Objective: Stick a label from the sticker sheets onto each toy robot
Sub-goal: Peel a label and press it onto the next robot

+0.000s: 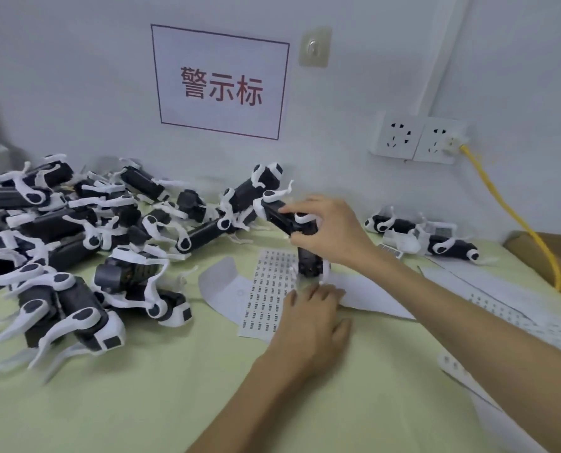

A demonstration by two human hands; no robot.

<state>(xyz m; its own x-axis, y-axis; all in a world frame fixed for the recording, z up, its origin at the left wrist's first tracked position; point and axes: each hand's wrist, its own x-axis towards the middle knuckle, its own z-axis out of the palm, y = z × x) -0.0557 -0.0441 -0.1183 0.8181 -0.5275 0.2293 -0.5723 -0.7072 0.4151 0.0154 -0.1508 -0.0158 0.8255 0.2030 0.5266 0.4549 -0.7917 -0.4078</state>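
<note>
A plain white wall (pixel 76 76) carries a white rectangular paper sign with a dark red border and red characters (pixel 220 83), a beige square hook plate (pixel 315 47) and two white plastic sockets (pixel 416 137). A yellow cable (pixel 501 197) hangs from the right one beside a brown cardboard box (pixel 560 256). Pale green cloth (pixel 141 403) covers the table.

Toy robots (pixel 76 243) heaped left of the sticker sheet (pixel 266 289); wall sockets (pixel 416 138) behind.
</note>
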